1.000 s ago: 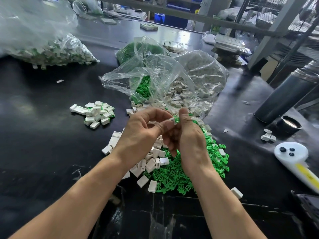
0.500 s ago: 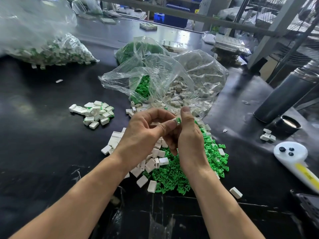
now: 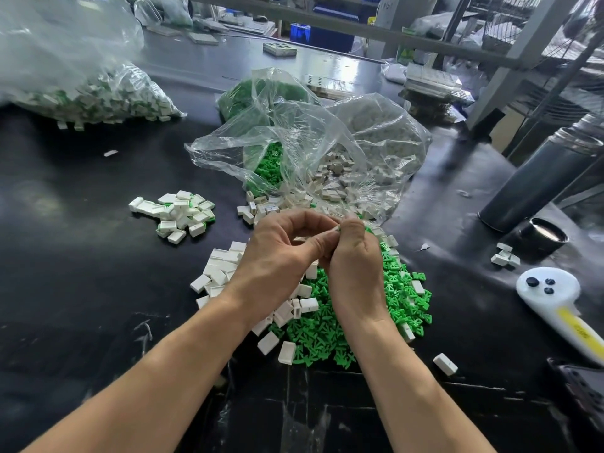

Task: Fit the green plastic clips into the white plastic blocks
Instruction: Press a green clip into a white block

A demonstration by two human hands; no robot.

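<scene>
My left hand [image 3: 277,256] and my right hand [image 3: 354,266] meet above the table's middle and pinch one small white block [image 3: 336,229] between thumbs and fingertips; only its edge shows, with a sliver of green. Under the hands lies a heap of loose green clips [image 3: 330,335], with loose white blocks [image 3: 222,269] to its left. A small pile of blocks with green clips in them [image 3: 178,215] sits further left.
An open clear bag [image 3: 313,158] of clips and blocks lies just behind the hands. A bag of white-and-green blocks [image 3: 98,99] lies at back left. At right are a dark flask [image 3: 536,184], its cap [image 3: 544,238], a white controller [image 3: 555,302] and three blocks [image 3: 505,256].
The green clip that showed between my fingertips is now almost hidden at the white block. Both hands stayed in place, fingertips pressed closer together.
</scene>
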